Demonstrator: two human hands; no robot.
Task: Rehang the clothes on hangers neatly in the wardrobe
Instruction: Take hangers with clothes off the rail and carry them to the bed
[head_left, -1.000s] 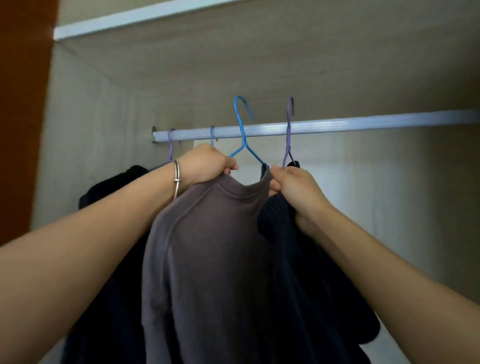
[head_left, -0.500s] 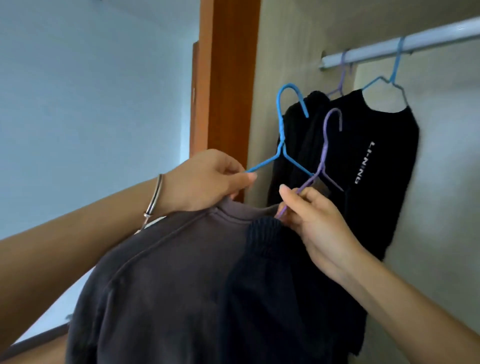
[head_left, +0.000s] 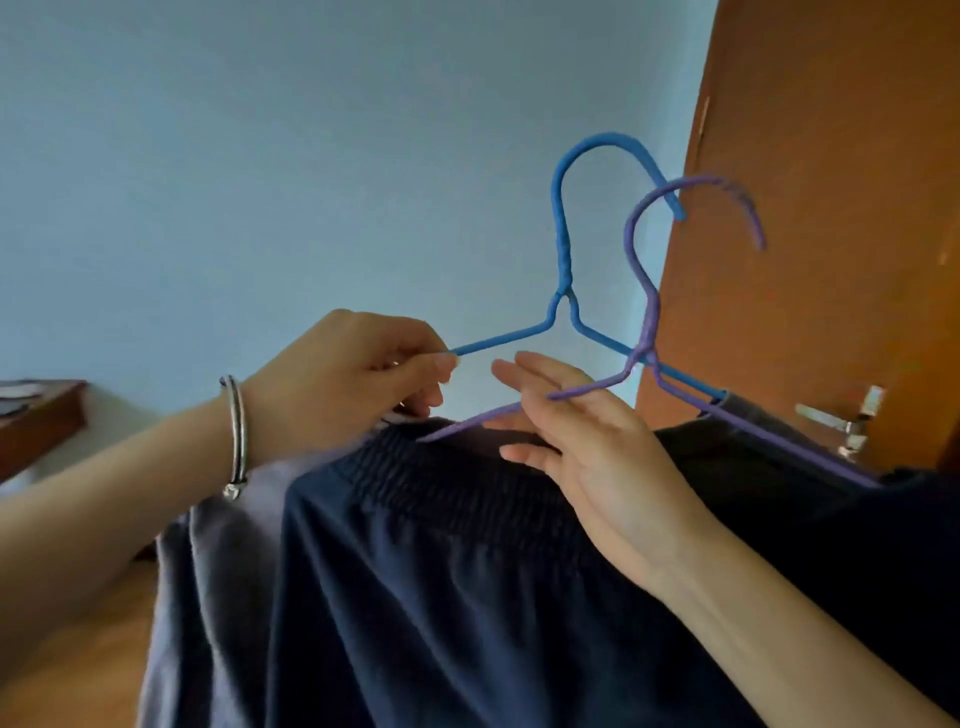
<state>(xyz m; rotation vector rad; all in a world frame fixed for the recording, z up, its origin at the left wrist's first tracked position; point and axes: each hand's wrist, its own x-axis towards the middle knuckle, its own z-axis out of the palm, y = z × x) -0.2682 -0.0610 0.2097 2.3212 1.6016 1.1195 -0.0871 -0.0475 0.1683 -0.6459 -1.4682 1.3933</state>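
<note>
My left hand (head_left: 353, 374), with a silver bangle on the wrist, pinches the left arm of a blue wire hanger (head_left: 563, 291). A grey sweatshirt (head_left: 218, 571) hangs from that hanger, mostly covered by a navy garment (head_left: 441, 597) with a ribbed band. My right hand (head_left: 576, 441) holds the left arm of a purple wire hanger (head_left: 644, 312) between its fingers; the navy garment hangs from it. Both hooks point up and to the right, free in the air. The wardrobe rail is out of view.
An orange-brown wooden door (head_left: 831, 208) with a metal handle (head_left: 841, 421) stands at the right. A pale blue wall (head_left: 260, 156) fills the background. A dark wooden shelf edge (head_left: 41, 421) shows at the far left.
Both hangers with their garments have come off the rail and away from the wardrobe. The view has swung left, so the rail and the hanging black clothes are gone from sight.
</note>
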